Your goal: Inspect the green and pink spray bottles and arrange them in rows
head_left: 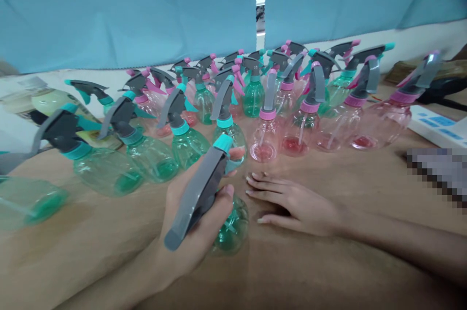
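Bottles (268, 115) crowd just beyond the left hand (206, 226)

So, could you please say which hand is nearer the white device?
Right. The right hand lies left of the white device; the left hand, farther left, grips a green spray bottle.

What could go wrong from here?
1. The left hand holds a green bottle close to the crowded rows; a forward nudge might topple neighbours.
2. The right hand lies spread beside it; the bottle could bump its fingers.
3. A pink-collared bottle stands just beyond those fingertips; reaching forward might tip it.
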`<state>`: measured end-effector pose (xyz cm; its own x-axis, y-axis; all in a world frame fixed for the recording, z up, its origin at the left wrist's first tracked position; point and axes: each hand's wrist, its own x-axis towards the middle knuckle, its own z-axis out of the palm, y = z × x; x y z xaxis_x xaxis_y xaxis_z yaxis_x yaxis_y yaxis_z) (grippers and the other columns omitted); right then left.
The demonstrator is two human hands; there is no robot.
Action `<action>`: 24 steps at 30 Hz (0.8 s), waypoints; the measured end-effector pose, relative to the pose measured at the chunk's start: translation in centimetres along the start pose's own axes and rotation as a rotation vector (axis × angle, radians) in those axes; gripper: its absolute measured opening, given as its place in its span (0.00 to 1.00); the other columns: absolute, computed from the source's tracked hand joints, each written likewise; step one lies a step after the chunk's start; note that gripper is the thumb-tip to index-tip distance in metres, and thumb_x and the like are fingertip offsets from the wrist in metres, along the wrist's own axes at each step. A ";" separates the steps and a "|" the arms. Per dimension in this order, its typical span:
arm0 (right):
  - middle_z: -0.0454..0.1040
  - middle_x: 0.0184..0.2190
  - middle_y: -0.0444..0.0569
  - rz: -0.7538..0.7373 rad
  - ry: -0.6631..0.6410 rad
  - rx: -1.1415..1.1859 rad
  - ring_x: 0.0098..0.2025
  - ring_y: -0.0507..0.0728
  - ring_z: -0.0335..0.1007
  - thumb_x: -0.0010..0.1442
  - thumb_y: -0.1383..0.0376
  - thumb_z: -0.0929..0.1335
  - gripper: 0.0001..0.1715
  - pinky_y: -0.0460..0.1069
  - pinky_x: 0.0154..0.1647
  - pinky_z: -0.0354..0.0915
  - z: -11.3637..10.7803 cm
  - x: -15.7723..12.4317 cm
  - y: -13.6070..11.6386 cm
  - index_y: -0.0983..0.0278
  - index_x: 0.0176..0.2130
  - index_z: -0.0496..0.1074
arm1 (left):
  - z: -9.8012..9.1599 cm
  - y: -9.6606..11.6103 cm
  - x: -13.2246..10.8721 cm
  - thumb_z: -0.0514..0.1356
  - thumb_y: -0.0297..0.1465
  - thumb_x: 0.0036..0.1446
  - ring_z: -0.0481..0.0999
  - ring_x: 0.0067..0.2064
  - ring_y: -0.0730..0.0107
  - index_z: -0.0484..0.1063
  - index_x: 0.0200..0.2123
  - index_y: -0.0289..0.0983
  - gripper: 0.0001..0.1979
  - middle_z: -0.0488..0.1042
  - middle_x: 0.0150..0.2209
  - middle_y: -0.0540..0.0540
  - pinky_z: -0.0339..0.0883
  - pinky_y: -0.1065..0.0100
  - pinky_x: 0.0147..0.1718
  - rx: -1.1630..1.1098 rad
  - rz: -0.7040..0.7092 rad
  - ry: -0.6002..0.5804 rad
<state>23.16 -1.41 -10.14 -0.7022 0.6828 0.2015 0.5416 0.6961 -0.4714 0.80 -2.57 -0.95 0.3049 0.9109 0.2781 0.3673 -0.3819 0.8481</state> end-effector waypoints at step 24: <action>0.55 0.66 0.48 -0.015 0.009 -0.012 0.69 0.58 0.46 0.66 0.50 0.63 0.34 0.57 0.69 0.46 0.1 0.1 0.0 0.64 0.64 0.60 | 0.2 0.8 0.3 0.56 0.29 0.53 0.79 0.41 0.68 0.70 0.44 0.43 0.14 0.76 0.45 0.49 0.76 0.70 0.39 0.052 -0.008 0.077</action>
<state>23.08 -1.36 -10.25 -0.7061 0.6743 0.2162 0.5367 0.7088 -0.4578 1.38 -2.59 -0.28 0.2340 0.9226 0.3068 0.4150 -0.3801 0.8266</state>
